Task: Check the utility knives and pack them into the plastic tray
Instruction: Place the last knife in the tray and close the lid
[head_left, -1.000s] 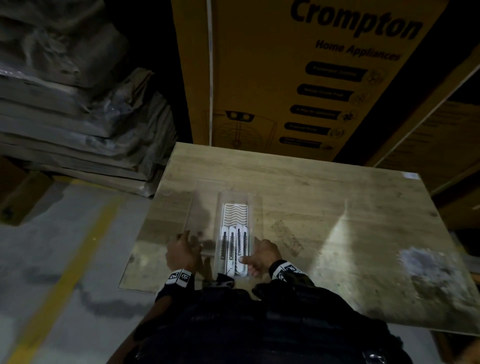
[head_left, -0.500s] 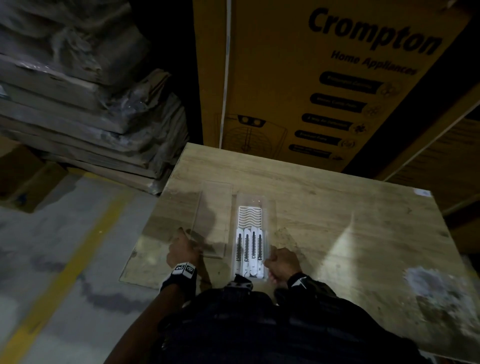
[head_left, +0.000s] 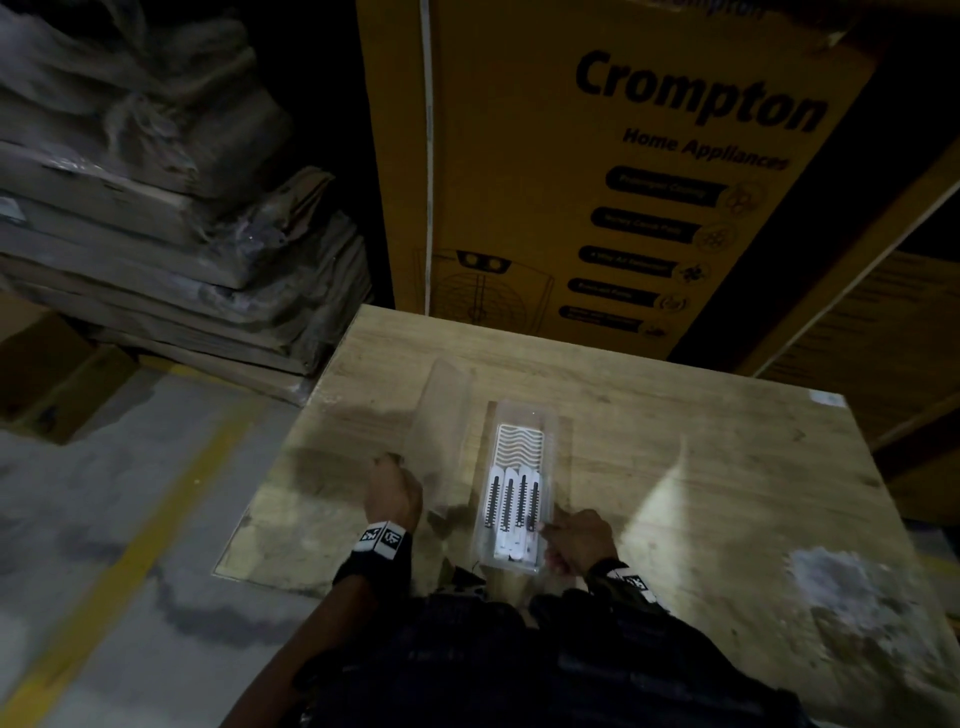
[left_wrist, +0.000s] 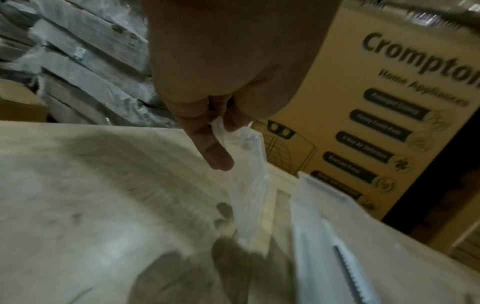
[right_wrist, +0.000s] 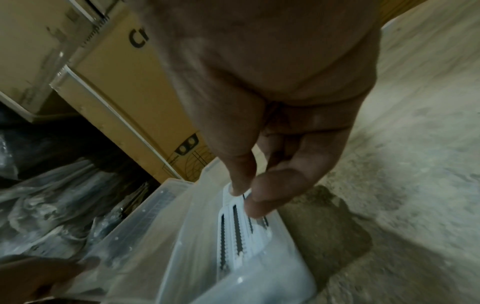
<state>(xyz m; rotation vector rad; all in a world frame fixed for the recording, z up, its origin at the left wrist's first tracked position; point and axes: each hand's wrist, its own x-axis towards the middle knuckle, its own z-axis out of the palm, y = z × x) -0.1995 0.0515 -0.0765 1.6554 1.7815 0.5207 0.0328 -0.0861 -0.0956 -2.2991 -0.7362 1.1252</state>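
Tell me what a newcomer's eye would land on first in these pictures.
The bright white utility knives stand out first, lying side by side in the clear plastic tray near the front edge of the wooden table. The right hand pinches one knife at the tray's right side, while the left hand holds a clear lid beside the tray. Behind the table looms a big yellow Crompton box.

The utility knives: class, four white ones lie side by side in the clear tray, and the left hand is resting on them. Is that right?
Not quite. The right hand touches the utility knives in the clear tray, as the right wrist view shows. The left hand holds a separate clear plastic piece.
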